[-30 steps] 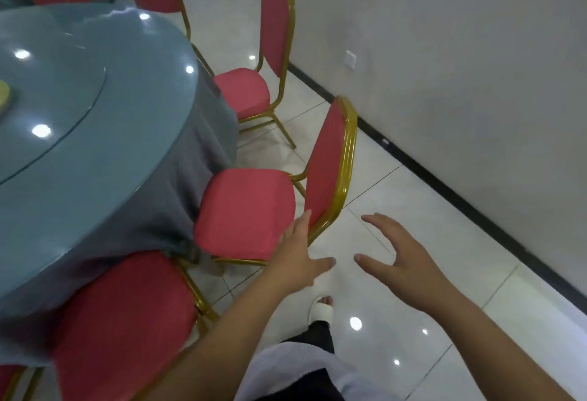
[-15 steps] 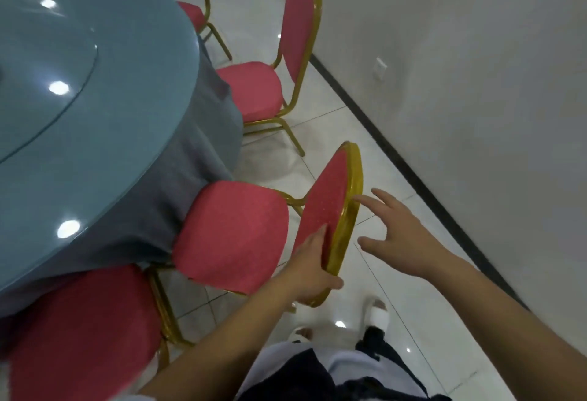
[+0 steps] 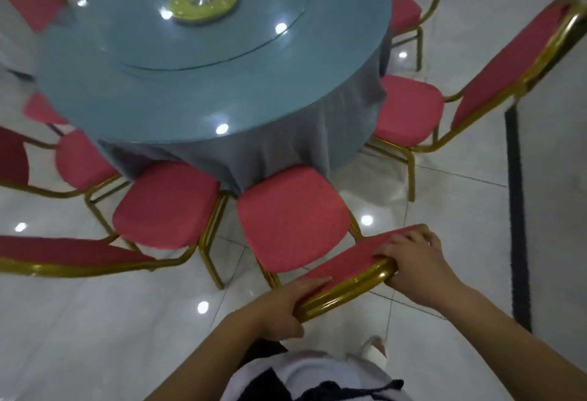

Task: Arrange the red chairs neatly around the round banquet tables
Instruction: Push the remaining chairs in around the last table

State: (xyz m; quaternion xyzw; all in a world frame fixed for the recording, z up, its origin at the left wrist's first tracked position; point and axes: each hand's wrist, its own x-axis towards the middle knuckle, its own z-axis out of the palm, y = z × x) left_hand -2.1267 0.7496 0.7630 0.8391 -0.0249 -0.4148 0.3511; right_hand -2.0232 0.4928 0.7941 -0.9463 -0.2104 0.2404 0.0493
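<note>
The chairs [image 3: 290,219] are upholstered in red, and their frames [image 3: 346,289] are finished in gold. The round worktop [image 3: 270,82] is covered in blue-grey cloth, with a yellow-green disc [image 3: 203,1] at its centre. The floor [image 3: 79,321] is laid in glossy white tiles, crossed by a dark strip [image 3: 516,210].

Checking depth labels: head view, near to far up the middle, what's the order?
White-and-dark clothing → left hand and right hand gripping the gold-framed backrest → that chair's red padded seat → grey-blue tablecloth drape → round grey-blue table top → yellow-green centre disc.
</note>
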